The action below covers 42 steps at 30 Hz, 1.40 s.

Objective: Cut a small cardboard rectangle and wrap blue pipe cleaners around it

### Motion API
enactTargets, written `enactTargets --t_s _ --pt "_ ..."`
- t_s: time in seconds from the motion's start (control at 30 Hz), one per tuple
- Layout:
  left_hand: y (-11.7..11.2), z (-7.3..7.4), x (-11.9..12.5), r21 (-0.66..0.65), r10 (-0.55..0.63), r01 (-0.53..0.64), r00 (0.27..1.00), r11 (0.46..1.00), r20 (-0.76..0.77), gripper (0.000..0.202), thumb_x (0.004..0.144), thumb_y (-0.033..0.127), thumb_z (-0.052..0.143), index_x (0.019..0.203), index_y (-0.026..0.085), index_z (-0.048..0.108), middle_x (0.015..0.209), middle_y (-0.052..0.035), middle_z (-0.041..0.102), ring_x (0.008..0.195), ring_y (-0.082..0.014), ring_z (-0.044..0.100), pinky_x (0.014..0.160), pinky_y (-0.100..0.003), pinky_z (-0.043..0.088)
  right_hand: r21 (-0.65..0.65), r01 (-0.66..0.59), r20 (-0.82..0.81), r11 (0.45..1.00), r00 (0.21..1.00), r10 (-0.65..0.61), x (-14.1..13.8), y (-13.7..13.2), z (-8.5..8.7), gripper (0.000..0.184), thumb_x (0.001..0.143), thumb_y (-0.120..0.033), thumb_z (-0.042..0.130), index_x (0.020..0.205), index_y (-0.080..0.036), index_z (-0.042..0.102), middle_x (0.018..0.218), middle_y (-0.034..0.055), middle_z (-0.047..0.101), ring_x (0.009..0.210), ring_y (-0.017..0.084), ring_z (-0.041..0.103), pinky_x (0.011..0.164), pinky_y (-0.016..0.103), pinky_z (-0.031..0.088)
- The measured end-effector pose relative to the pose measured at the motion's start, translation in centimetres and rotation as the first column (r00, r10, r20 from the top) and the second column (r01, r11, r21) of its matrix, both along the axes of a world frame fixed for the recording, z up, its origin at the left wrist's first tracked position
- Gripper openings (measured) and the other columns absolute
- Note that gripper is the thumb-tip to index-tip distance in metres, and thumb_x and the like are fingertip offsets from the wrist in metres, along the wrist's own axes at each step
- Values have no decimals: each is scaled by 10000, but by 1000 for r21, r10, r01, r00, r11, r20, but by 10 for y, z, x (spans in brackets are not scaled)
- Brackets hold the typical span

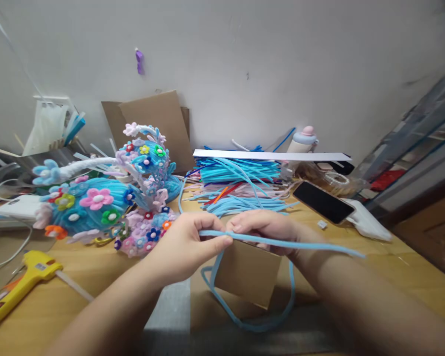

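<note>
A light blue pipe cleaner (311, 244) runs across both hands, with its free end sticking out to the right over my right wrist. My left hand (193, 242) pinches it between thumb and fingers. Close beside it, my right hand (263, 228) has its fingers curled around the same pipe cleaner and the top edge of a brown cardboard piece (248, 272). Below the hands, a loop of light blue pipe cleaner (259, 326) hangs around the cardboard. The right fingertips are partly hidden behind the work.
Flower-covered pipe-cleaner pieces (92, 205) stand at left, near a yellow glue gun (29, 282). Bundles of blue pipe cleaners (241, 170) lie behind the hands under a white strip (270, 155). A phone (323, 201) and a bottle (302, 141) are at right.
</note>
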<state>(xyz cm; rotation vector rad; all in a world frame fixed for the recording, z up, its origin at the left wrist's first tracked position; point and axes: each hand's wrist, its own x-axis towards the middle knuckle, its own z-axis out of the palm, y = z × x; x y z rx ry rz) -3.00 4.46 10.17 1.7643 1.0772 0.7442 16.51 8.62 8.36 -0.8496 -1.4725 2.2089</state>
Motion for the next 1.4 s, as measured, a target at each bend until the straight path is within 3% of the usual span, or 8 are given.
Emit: enactTargets --t_s 0.27,0.37,0.53,0.7,1.0,1.17,1.23,1.4 --pt "-3 3 1 161 -64 105 968 981 -242 163 791 273 561 663 177 593 598 43 528 569 -103 437 517 -215 318 26 -163 240 986 959 153 6 1 31 125 763 -279 586 756 -157 559 482 -101 316 386 30 198 370 195 88" --pt "-5 0 2 238 -55 140 941 961 -334 141 798 246 542 685 190 605 605 42 549 571 -107 458 523 -221 315 198 -247 392 949 907 154 4 0 35 160 723 -302 631 742 -166 548 524 -89 370 427 36 244 403 195 143" --pt "-1 -5 2 349 50 108 908 931 -416 130 786 226 548 670 192 595 656 11 608 622 -135 519 552 -236 326 644 -331 588 690 792 -168 -5 -7 33 54 702 -211 579 696 -165 549 588 -48 501 536 82 414 484 207 284" --pt "2 -7 0 418 151 50 888 907 -435 129 804 245 527 704 195 590 723 -11 637 688 -160 549 585 -249 332 822 -233 484 520 767 -422 -12 -18 27 37 716 -185 547 713 -170 581 670 -3 596 619 128 498 529 233 318" --pt "2 -9 4 474 331 -114 853 873 -404 140 807 259 504 690 198 551 675 -12 614 639 -168 535 561 -259 310 667 -70 518 742 759 -395 -23 -27 29 177 852 -261 406 720 -196 505 606 -8 614 370 81 449 417 225 287" --pt "8 -9 -1 494 386 -183 854 850 -348 139 808 274 507 714 194 570 681 -12 625 634 -165 544 559 -255 321 790 -335 587 513 654 -477 -10 -30 37 262 840 -310 486 610 -185 494 590 18 560 523 125 450 492 263 230" --pt "11 -8 -4 523 424 -213 845 825 -325 138 806 274 509 718 194 578 656 -5 617 613 -159 542 548 -250 319 797 -345 586 495 636 -501 -3 -31 40 281 855 -338 480 622 -186 516 614 23 553 572 139 445 514 270 230" --pt "15 -6 -10 567 518 -330 831 754 -205 160 796 309 535 696 193 577 626 7 613 569 -147 539 534 -245 343 652 -32 395 757 867 -304 6 -41 34 348 912 -422 365 748 -188 562 552 -28 437 504 103 376 481 234 267"
